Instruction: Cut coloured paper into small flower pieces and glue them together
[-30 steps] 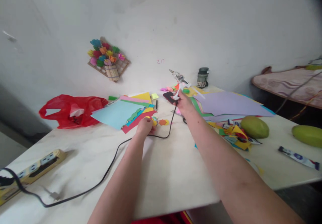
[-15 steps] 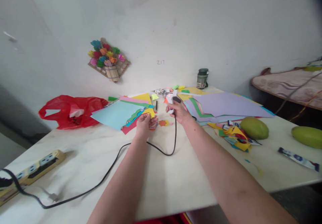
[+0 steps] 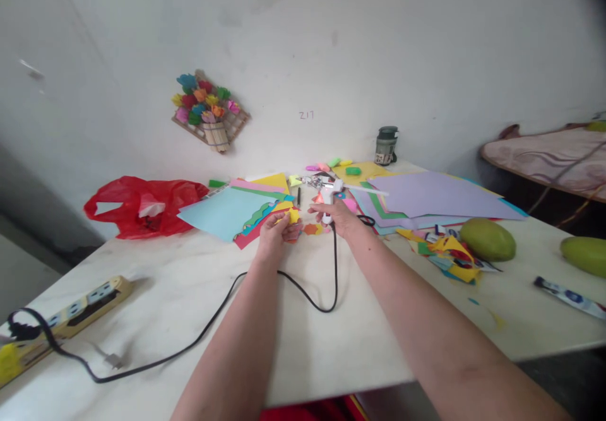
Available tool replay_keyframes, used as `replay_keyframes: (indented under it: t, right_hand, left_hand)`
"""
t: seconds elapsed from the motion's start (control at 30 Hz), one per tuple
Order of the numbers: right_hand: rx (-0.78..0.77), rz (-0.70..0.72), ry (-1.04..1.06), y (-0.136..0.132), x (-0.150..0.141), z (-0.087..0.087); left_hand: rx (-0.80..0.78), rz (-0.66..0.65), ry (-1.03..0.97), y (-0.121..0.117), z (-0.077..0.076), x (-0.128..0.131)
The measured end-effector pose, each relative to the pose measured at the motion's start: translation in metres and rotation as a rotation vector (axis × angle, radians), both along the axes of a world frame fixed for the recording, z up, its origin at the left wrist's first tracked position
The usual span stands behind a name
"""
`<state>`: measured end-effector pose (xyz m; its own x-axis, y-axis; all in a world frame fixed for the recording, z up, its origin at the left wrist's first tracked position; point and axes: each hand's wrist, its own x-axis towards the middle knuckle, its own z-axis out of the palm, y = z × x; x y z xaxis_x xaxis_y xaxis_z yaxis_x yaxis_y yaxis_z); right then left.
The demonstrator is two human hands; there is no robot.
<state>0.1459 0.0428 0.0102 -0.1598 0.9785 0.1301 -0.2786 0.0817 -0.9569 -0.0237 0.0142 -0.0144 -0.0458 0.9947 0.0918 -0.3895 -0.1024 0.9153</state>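
Observation:
My left hand (image 3: 274,235) is closed in a pinch on a small yellow paper piece (image 3: 292,216) held just above the white table (image 3: 307,339). My right hand (image 3: 338,216) is wrapped round the handle of a white glue gun (image 3: 329,192), whose nozzle points left towards the yellow piece. The gun's black cord (image 3: 265,295) loops across the table to a power strip (image 3: 71,310) at the left edge. A small orange paper flower (image 3: 310,229) lies between the two hands.
Stacks of coloured paper sheets (image 3: 222,213) and purple sheets (image 3: 435,197) lie behind the hands. A red plastic bag (image 3: 142,206) sits left, two green fruits (image 3: 487,239) and paper scraps (image 3: 447,257) right, a dark jar (image 3: 386,145) by the wall.
My right hand brought the glue gun down from its raised position and in towards my left hand. The left hand lifted the yellow piece slightly. The cord loop shifted nearer.

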Motion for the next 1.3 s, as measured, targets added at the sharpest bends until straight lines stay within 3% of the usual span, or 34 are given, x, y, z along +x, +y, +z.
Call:
replay_keyframes:
  t: [0.37, 0.63, 0.93, 1.3]
  right_hand:
    - [0.064, -0.113, -0.164, -0.001, -0.021, -0.006]
    - [0.085, -0.252, -0.139, 0.002, -0.029, -0.008]
    - [0.007, -0.315, -0.136, -0.007, -0.037, -0.007]
    - [-0.012, -0.269, -0.075, -0.013, -0.028, -0.009]
  left_hand:
    - [0.013, -0.033, 0.241, -0.004, 0.001, 0.006]
    - [-0.042, -0.111, 0.138, 0.001, -0.005, 0.007]
    - [-0.051, -0.022, 0.008, 0.001, -0.006, 0.007]
    - [-0.029, -0.071, 0.15, -0.001, -0.004, 0.005]
